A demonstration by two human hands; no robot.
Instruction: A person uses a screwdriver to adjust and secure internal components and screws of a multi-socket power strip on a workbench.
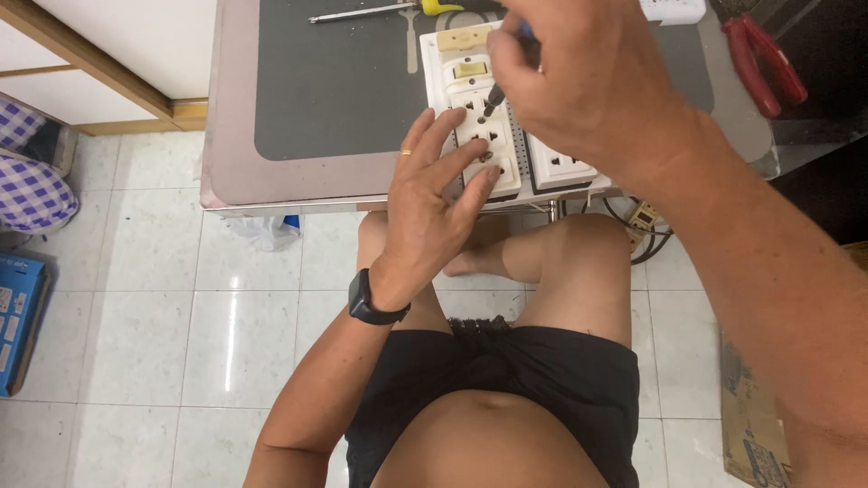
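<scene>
A white power strip (479, 117) with several sockets and a switch lies near the front edge of a small table (271, 185). My left hand (434, 208) rests open, fingertips pressing on the strip's near end. My right hand (588, 77) is closed around a screwdriver (495, 98) whose dark tip points down onto the strip between the sockets. A second white socket block (561, 167) lies just right of the strip, partly under my right hand.
A yellow-handled screwdriver (389, 11) lies at the table's far edge. Red-handled pliers (764, 63) sit at the right. A dark mat (334, 81) covers the tabletop. Cables (646, 226) hang below the table. A blue box (18, 316) stands on the tiled floor at left.
</scene>
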